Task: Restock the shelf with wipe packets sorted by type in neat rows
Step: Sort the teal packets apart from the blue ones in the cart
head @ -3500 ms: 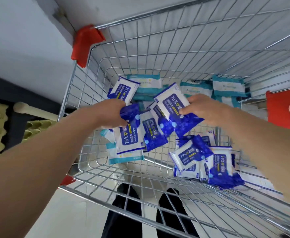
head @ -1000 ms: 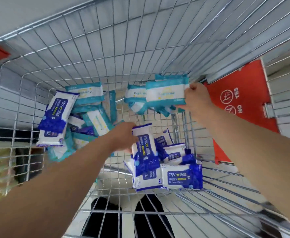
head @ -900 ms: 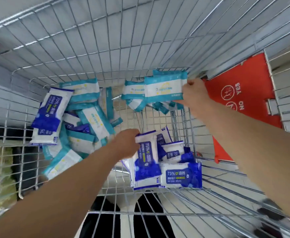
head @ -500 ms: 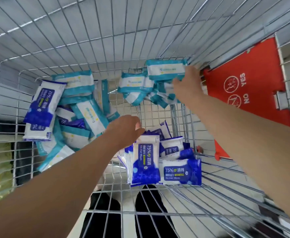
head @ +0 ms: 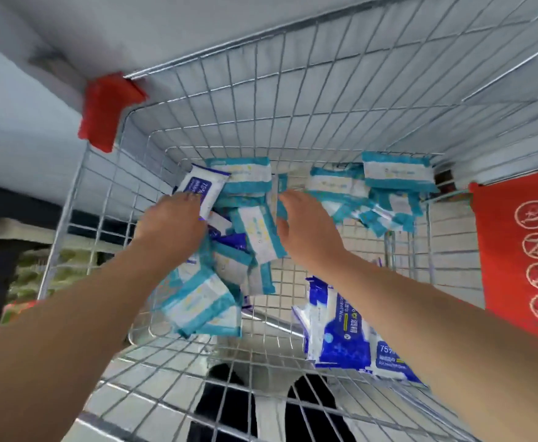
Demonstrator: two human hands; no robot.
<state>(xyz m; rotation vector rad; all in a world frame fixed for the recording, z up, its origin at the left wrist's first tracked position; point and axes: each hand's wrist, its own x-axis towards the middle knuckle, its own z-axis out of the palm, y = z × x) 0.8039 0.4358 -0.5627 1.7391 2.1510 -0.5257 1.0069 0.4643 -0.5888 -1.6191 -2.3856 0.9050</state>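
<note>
The left hand [head: 172, 224] has let go of the blue pile [head: 334, 327] near right and crossed to the far left, fingers now on a lone blue packet [head: 202, 189]. The right hand [head: 306, 231] has left the teal stack [head: 395, 173] (its packet now lies on top) and come to the middle.

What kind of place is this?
Probably a shop or supermarket: a wire shopping cart, its red flap printed with crossed-out warning signs, and many identical wipe packets, teal and blue, lying loose inside it.
</note>
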